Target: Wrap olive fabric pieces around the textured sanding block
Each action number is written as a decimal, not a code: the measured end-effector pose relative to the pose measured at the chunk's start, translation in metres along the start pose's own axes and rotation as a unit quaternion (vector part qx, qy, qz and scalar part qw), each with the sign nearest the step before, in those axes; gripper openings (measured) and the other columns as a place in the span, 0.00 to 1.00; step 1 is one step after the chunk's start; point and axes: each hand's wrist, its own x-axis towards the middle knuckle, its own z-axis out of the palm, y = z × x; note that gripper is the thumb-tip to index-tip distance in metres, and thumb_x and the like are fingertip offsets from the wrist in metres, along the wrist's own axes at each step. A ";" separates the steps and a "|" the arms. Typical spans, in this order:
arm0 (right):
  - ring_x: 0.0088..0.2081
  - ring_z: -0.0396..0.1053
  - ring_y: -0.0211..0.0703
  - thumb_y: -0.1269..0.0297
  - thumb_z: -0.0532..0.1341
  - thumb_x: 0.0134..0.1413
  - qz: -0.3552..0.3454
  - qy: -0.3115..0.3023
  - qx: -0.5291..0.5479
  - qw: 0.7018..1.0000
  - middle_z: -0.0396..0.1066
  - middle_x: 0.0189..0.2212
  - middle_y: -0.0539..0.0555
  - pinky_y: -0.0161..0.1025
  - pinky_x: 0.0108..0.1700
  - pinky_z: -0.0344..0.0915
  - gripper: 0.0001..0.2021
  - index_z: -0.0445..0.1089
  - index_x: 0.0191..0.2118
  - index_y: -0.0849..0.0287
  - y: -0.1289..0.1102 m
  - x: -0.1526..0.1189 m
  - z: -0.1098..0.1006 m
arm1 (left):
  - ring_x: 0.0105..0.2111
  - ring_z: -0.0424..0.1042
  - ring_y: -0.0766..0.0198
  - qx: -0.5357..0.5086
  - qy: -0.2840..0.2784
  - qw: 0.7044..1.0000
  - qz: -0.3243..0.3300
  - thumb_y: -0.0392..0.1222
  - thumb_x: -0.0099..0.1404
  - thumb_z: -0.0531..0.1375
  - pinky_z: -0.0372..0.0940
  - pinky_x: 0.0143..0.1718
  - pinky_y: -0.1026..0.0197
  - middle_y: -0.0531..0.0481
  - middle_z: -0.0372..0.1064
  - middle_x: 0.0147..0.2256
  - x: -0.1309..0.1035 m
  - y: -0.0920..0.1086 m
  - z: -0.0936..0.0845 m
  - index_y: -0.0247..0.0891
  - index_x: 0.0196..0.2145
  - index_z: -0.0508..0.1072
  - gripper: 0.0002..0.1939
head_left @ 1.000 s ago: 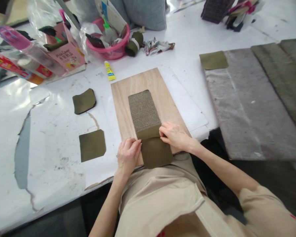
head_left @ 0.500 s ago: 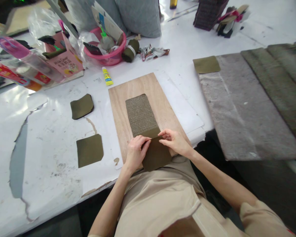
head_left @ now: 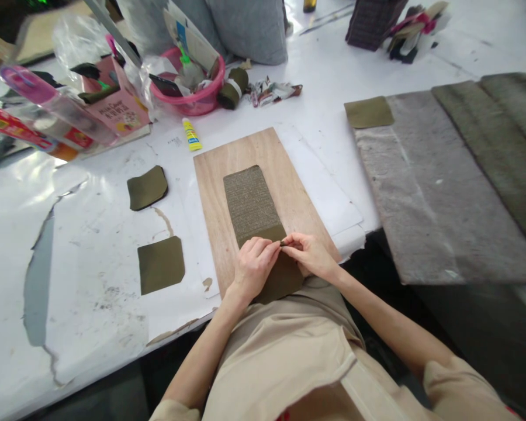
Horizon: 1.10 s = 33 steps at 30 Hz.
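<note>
- White-covered table (head_left: pixel 96 251) out front, marked and torn at the left, and a pale wooden board (head_left: pixel 214 199) lies near its edge.
- On the board, a textured brown piece (head_left: pixel 249 196); at its near end, the smooth olive piece (head_left: pixel 284 283) reaches toward the apron (head_left: pixel 284 351), partly under the hands.
- Left hand (head_left: pixel 255 263) now: fingers bunched together, tips and thumb pinching the olive piece's upper edge.
- And the right hand (head_left: pixel 311 255), thumb and forefinger pinching that same edge, fingertips right beside the left's; its other fingers curl, partly hidden.
- Over to the left, two olive patches lie apart: a lower patch (head_left: pixel 161 266) and an upper patch (head_left: pixel 147 188).
- Beyond the board, a yellow tube (head_left: pixel 191 134), then a pink basket (head_left: pixel 190 106).
</note>
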 end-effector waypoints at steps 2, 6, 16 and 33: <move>0.32 0.71 0.39 0.61 0.60 0.53 -0.003 -0.001 -0.006 1.000 0.74 0.31 0.51 0.35 0.35 0.67 0.09 0.70 0.36 0.60 0.000 0.000 0.000 | 0.36 0.68 0.63 -0.003 0.003 1.000 0.002 0.37 0.69 0.56 0.65 0.39 0.60 0.47 0.72 0.35 0.000 0.000 0.001 0.36 0.41 0.73 0.06; 0.33 0.72 0.40 0.62 0.60 0.54 -0.008 -0.005 -0.028 1.000 0.75 0.31 0.52 0.36 0.36 0.67 0.08 0.71 0.37 0.60 0.003 0.000 0.002 | 0.35 0.69 0.63 0.002 0.009 1.000 0.001 0.37 0.70 0.55 0.66 0.38 0.61 0.47 0.72 0.34 0.000 0.001 0.001 0.36 0.39 0.73 0.07; 0.26 0.68 0.36 0.60 0.59 0.55 0.023 -0.023 -0.052 0.998 0.72 0.25 0.49 0.32 0.26 0.64 0.07 0.69 0.33 0.59 -0.001 -0.002 0.005 | 0.32 0.69 0.66 0.000 0.004 0.998 -0.069 0.36 0.67 0.55 0.63 0.34 0.64 0.50 0.71 0.31 -0.002 0.003 0.008 0.38 0.32 0.71 0.06; 0.32 0.71 0.40 0.66 0.61 0.59 -0.061 0.038 -0.390 0.918 0.74 0.32 0.50 0.35 0.35 0.62 0.04 0.70 0.40 0.56 -0.009 0.001 -0.013 | 0.40 0.71 0.62 -0.083 -0.042 0.994 -0.063 0.37 0.70 0.54 0.68 0.41 0.60 0.47 0.71 0.39 -0.017 -0.013 0.010 0.39 0.42 0.73 0.08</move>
